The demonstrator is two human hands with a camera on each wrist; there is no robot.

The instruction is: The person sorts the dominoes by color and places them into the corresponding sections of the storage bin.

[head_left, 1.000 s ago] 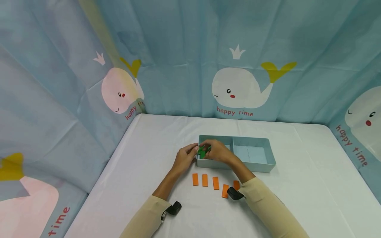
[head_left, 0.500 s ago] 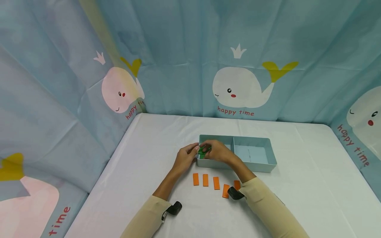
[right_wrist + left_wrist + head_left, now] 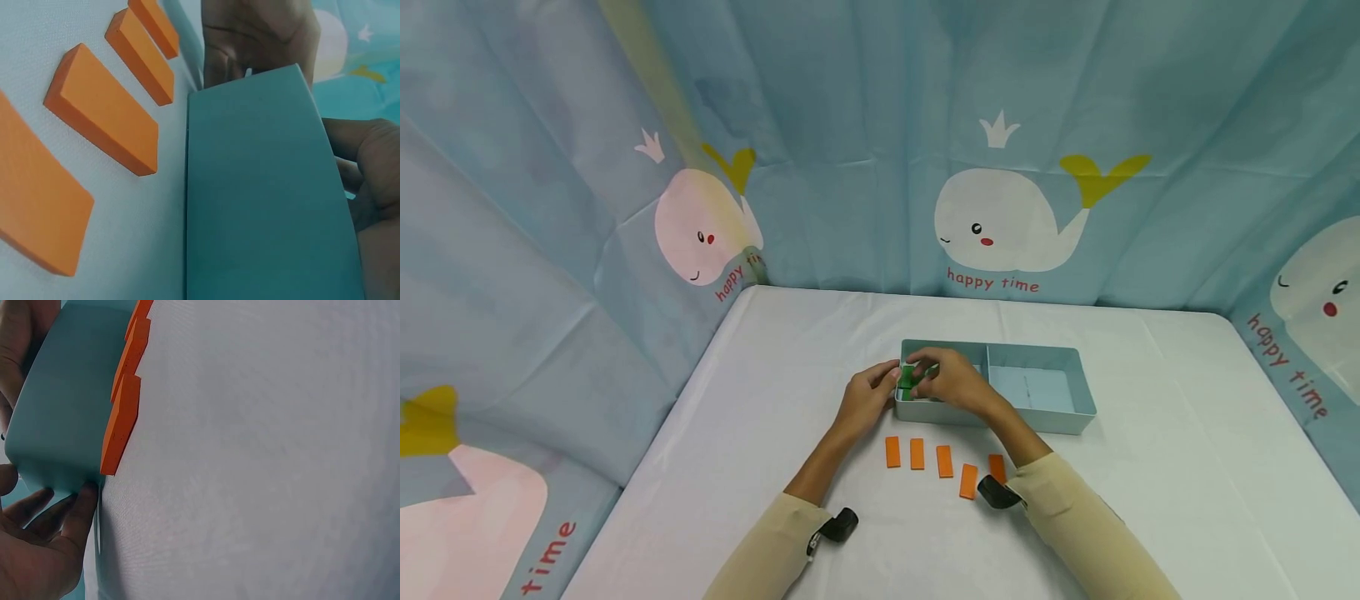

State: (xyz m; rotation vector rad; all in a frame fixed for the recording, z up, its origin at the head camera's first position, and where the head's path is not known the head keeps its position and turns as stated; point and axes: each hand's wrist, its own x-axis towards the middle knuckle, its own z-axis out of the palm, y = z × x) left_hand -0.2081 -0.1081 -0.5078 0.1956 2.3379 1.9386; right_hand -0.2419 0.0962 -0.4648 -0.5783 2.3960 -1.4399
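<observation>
A teal two-compartment box (image 3: pixel 1037 412) stands mid-table. My left hand (image 3: pixel 867 397) holds its left end wall, fingers against the outer corner (image 3: pixel 59 519). My right hand (image 3: pixel 953 380) reaches over the left compartment and pinches small green pieces (image 3: pixel 909 378) just inside the box's left end. Several flat orange blocks (image 3: pixel 917 453) lie in a loose row on the white cloth in front of the box. The wrist views show them close beside the box wall (image 3: pixel 122 422) (image 3: pixel 106 119). What lies in the left compartment under my hand is hidden.
The box's right compartment (image 3: pixel 1037 387) shows only its pale bottom. White tablecloth (image 3: pixel 1187 467) spreads wide on both sides and in front. Blue whale-print curtains (image 3: pixel 1000 217) close off the back and both sides of the table.
My right hand has shifted slightly and the green pieces now sit more upright at the box's left end. The left hand, box and orange blocks have stayed put.
</observation>
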